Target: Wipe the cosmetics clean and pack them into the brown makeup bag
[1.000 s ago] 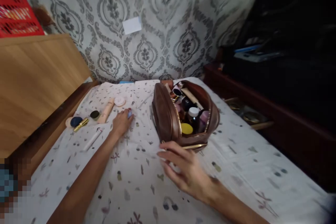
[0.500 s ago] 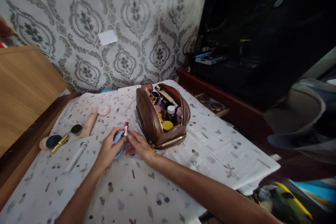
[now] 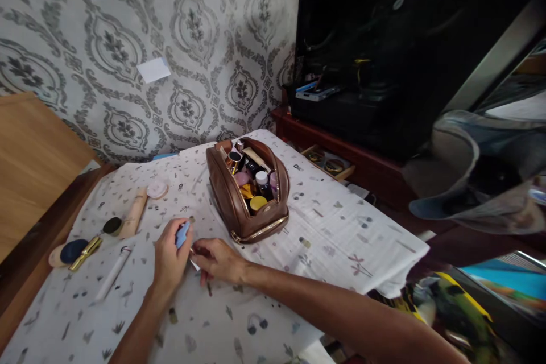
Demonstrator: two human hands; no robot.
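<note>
My left hand (image 3: 168, 259) is closed around a small blue object (image 3: 182, 234) just above the patterned white cloth (image 3: 333, 233). My right hand (image 3: 217, 260) meets it from the right, fingers pinched on a small white piece at the blue object's lower end; I cannot make out what that piece is. A brown open cosmetic bag (image 3: 246, 189) full of bottles and jars stands just beyond both hands. To the left lie a beige tube (image 3: 133, 220), a pink round compact (image 3: 157, 189), a white tube (image 3: 113, 273), a gold lipstick (image 3: 85, 245) and a dark blue sponge (image 3: 73, 251).
A wooden board (image 3: 34, 165) stands at the left. Patterned wallpaper with a white paper note (image 3: 153, 70) is behind. A dark red wooden cabinet (image 3: 362, 168) and black items are at the right; grey fabric (image 3: 482, 176) and colourful things lie past the cloth's right edge.
The view swung right and pulled back. My left hand lifted the blue object from the cloth, my right hand came over to it, and the red lipstick tip seen half a second ago is gone.
</note>
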